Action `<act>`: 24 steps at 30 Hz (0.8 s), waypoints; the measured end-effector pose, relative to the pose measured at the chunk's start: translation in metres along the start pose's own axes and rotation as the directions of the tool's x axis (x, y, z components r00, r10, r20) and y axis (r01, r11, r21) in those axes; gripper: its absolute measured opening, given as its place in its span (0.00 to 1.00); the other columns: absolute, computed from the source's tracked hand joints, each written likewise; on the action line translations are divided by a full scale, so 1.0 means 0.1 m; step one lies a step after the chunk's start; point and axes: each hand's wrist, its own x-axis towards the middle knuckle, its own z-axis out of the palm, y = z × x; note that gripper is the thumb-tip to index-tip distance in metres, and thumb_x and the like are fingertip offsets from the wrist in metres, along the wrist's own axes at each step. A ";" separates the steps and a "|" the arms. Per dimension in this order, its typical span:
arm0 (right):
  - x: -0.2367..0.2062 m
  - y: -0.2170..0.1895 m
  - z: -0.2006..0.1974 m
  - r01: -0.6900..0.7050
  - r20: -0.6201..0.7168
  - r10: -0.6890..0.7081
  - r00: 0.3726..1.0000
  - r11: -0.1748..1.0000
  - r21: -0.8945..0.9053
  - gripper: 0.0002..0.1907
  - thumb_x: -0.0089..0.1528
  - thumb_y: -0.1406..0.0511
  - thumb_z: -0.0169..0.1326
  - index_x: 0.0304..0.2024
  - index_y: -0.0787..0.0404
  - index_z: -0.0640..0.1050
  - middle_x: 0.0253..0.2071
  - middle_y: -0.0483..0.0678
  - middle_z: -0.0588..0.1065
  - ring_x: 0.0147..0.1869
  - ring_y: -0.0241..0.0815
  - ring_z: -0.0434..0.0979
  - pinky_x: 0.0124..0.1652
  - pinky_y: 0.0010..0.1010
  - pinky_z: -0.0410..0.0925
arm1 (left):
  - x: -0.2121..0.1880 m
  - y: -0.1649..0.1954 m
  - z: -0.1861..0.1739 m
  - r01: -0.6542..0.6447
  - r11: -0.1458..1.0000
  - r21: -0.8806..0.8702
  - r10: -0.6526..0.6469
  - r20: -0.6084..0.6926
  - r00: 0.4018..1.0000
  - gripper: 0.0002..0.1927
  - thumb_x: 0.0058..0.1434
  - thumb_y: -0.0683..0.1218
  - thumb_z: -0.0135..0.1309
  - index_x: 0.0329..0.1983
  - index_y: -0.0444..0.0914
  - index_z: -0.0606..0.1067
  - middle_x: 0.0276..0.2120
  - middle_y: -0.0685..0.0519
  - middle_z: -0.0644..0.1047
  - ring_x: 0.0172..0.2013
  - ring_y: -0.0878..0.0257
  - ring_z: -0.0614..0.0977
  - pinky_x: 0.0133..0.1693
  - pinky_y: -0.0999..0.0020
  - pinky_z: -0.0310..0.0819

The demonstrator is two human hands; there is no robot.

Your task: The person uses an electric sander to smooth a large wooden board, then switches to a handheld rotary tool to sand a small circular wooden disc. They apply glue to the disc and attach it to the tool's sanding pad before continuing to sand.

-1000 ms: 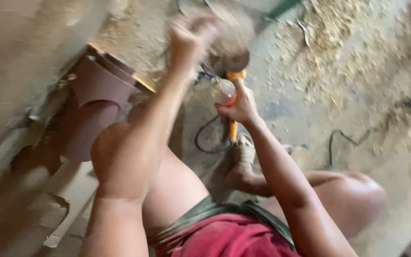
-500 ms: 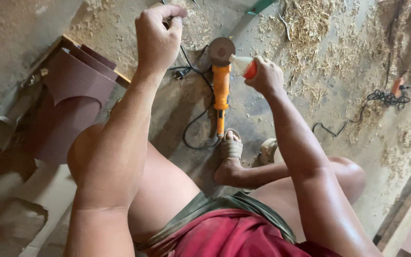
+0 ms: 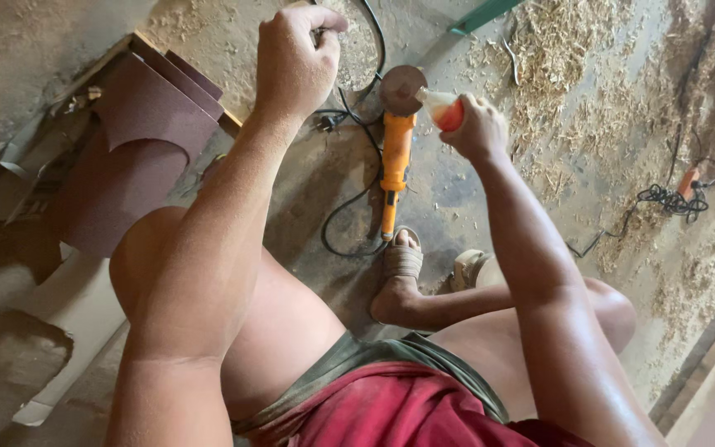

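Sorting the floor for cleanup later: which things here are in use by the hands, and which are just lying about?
In use:
- small bottle with orange contents, held in the right hand
- orange angle grinder, on the floor right beside it
- left hand, fisted; what it grips is hidden

Lying about:
- brown sandpaper sheets
- wood shavings
- black cable bundle

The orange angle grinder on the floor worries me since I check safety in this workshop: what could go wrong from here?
1. The angle grinder lies just ahead of a sandalled foot, toes exposed; if it started, the disc could cut.
2. Its black cable loops beside that foot, a possible snag.
3. The right hand tilts a small red bottle at the disc; liquid might spill onto the tool.
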 end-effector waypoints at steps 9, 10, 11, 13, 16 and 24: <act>-0.42 -0.29 0.43 -0.211 0.168 0.139 0.976 0.405 0.889 0.29 0.49 0.67 0.67 0.53 0.62 0.77 0.44 0.45 0.80 0.46 0.36 0.80 0.47 0.32 0.75 | -0.03 -0.02 0.11 0.047 0.997 0.063 -0.055 0.137 0.989 0.12 0.60 0.36 0.50 0.36 0.36 0.85 0.39 0.46 0.86 0.42 0.56 0.88 0.48 0.64 0.81; -0.47 -0.34 0.49 -0.241 0.219 0.100 0.970 0.331 0.912 0.30 0.46 0.67 0.65 0.53 0.60 0.77 0.43 0.43 0.79 0.45 0.34 0.80 0.45 0.31 0.75 | -0.04 -0.03 0.12 0.014 0.997 0.071 -0.023 0.131 0.991 0.11 0.60 0.36 0.51 0.36 0.36 0.85 0.40 0.46 0.85 0.43 0.56 0.88 0.49 0.64 0.81; -0.51 -0.38 0.53 -0.229 0.226 0.049 0.973 0.315 0.921 0.31 0.46 0.67 0.66 0.53 0.60 0.76 0.43 0.43 0.79 0.45 0.34 0.79 0.46 0.31 0.75 | -0.04 -0.03 0.13 -0.015 0.997 0.079 0.005 0.132 0.991 0.11 0.60 0.36 0.52 0.36 0.36 0.85 0.41 0.45 0.85 0.44 0.55 0.87 0.49 0.63 0.81; -0.58 -0.45 0.60 -0.208 0.231 -0.050 0.972 0.286 0.935 0.32 0.45 0.67 0.67 0.53 0.59 0.75 0.42 0.43 0.79 0.45 0.34 0.79 0.47 0.30 0.74 | -0.06 -0.04 0.16 0.030 0.994 0.101 -0.047 0.172 0.984 0.11 0.61 0.36 0.52 0.37 0.36 0.85 0.40 0.46 0.85 0.43 0.56 0.87 0.49 0.64 0.81; -0.61 -0.47 0.64 -0.196 0.177 0.085 0.981 0.442 0.875 0.29 0.46 0.65 0.68 0.51 0.61 0.78 0.42 0.44 0.81 0.45 0.34 0.80 0.48 0.31 0.74 | -0.11 -0.08 0.18 0.041 0.988 0.152 -0.071 0.198 0.978 0.10 0.63 0.36 0.53 0.38 0.36 0.85 0.39 0.46 0.85 0.42 0.55 0.87 0.48 0.64 0.80; -0.63 -0.10 0.75 -0.245 0.153 0.235 0.960 0.438 0.865 0.29 0.48 0.61 0.69 0.51 0.63 0.78 0.43 0.46 0.82 0.45 0.35 0.81 0.48 0.30 0.75 | -0.17 -0.29 0.05 0.067 0.975 0.212 -0.106 0.179 0.978 0.09 0.64 0.37 0.53 0.41 0.36 0.84 0.43 0.46 0.84 0.46 0.56 0.86 0.52 0.62 0.79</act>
